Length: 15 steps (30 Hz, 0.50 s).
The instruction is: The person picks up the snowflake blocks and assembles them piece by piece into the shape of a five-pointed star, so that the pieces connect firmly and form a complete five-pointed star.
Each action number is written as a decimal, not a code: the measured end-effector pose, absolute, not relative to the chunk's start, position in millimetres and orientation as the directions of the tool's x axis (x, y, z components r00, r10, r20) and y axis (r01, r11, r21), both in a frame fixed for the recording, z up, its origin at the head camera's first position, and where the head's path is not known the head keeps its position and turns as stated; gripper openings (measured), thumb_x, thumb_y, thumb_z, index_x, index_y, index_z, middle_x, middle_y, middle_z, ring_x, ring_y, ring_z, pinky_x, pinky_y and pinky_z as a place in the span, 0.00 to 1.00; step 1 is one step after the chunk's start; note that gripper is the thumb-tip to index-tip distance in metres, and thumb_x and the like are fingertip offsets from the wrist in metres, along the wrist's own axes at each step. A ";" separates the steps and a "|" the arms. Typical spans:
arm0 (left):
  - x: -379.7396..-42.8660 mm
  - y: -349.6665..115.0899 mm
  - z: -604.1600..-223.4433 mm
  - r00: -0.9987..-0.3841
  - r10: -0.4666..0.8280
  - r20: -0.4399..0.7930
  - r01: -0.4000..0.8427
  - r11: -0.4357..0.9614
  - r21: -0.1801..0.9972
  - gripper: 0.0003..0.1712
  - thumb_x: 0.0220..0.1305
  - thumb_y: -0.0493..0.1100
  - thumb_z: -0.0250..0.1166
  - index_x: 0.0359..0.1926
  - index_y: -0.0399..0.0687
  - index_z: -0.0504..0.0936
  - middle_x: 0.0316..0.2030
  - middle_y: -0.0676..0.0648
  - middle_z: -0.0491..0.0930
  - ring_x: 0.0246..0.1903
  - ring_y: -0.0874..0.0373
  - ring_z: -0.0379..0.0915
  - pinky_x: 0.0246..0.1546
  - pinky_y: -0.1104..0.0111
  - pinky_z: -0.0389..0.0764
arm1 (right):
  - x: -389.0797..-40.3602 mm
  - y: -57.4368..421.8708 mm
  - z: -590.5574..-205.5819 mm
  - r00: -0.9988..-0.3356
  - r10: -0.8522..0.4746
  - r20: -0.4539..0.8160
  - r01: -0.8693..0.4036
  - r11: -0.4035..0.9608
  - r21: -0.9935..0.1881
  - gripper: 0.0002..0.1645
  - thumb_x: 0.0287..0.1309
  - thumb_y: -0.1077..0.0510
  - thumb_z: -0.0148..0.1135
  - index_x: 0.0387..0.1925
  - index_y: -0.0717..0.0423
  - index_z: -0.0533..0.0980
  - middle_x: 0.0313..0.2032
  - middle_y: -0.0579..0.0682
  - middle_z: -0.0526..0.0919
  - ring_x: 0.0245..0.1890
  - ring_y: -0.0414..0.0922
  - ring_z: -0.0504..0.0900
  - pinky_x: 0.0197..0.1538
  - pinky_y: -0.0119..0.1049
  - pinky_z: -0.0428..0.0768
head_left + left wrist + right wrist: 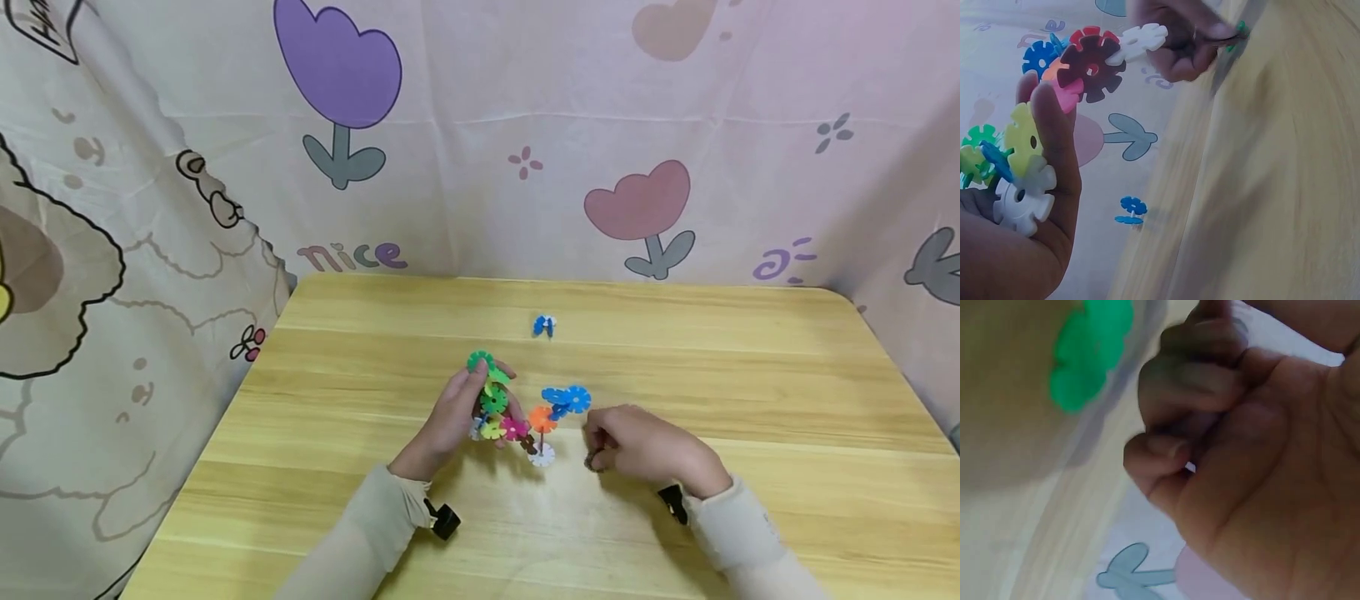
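My left hand (454, 408) grips a chain of linked snowflake building discs (492, 401), its fingers curled around the green and yellow part. The chain runs right through pink and brown discs to an orange disc (543, 419), several blue discs (576, 398) and a white disc (542, 455). Just right of that end, my right hand (637, 442) pinches a dark brown snowflake disc (595, 460) between thumb and curled fingers, low over the table. Beside these fingers a blurred green disc (1088, 356) shows in the right wrist view, mostly hidden by the hand in the head view.
A small joined cluster of blue and white discs (544, 325) stands farther back on the wooden table (750, 375). A printed cloth (465, 167) hangs behind the table's back edge and along its sides. Black wrist straps (446, 522) sit at both sleeves.
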<state>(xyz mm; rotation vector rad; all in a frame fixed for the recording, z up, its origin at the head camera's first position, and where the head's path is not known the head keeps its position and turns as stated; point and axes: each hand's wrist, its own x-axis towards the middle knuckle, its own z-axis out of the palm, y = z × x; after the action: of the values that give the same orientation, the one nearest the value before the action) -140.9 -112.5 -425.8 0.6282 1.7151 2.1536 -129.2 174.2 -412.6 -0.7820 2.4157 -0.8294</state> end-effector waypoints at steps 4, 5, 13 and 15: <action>-140.4 -109.1 -426.8 -0.846 0.514 0.140 0.017 -0.237 0.971 0.32 0.86 0.54 0.32 0.57 0.25 0.64 0.33 0.30 0.83 0.25 0.53 0.83 0.20 0.66 0.85 | -142.1 186.1 -402.6 -0.757 -0.642 -0.123 -0.321 0.529 -0.786 0.09 0.66 0.70 0.64 0.31 0.56 0.76 0.28 0.46 0.80 0.26 0.39 0.73 0.28 0.29 0.74; -140.0 -108.4 -427.1 -0.843 0.520 0.138 0.011 -0.241 0.970 0.32 0.86 0.54 0.33 0.58 0.26 0.64 0.33 0.31 0.83 0.26 0.53 0.83 0.20 0.67 0.85 | -144.6 186.9 -398.1 -0.782 -0.619 -0.068 -0.337 0.512 -0.790 0.10 0.65 0.71 0.64 0.31 0.56 0.77 0.28 0.47 0.80 0.26 0.39 0.74 0.27 0.29 0.75; -135.3 -104.6 -427.6 -0.838 0.532 0.119 -0.014 -0.239 0.971 0.24 0.86 0.50 0.39 0.57 0.32 0.68 0.30 0.40 0.82 0.26 0.54 0.82 0.20 0.66 0.86 | -144.9 154.2 -360.7 -0.861 -0.453 0.232 -0.431 0.406 -0.806 0.11 0.62 0.73 0.66 0.36 0.55 0.79 0.27 0.44 0.81 0.26 0.43 0.77 0.29 0.31 0.76; -134.3 -103.6 -427.5 -0.848 0.519 0.103 -0.014 -0.216 0.976 0.27 0.86 0.51 0.39 0.60 0.29 0.69 0.30 0.41 0.81 0.25 0.55 0.81 0.20 0.66 0.85 | -141.8 143.7 -357.7 -0.845 -0.477 0.243 -0.451 0.389 -0.803 0.12 0.62 0.73 0.66 0.38 0.54 0.79 0.27 0.43 0.82 0.26 0.42 0.78 0.28 0.32 0.76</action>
<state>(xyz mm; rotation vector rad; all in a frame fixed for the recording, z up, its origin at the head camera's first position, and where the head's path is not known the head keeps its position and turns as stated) -134.3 -103.6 -427.5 0.5953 1.6991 2.1240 -141.8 143.7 -357.7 -0.8672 2.5954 -1.4864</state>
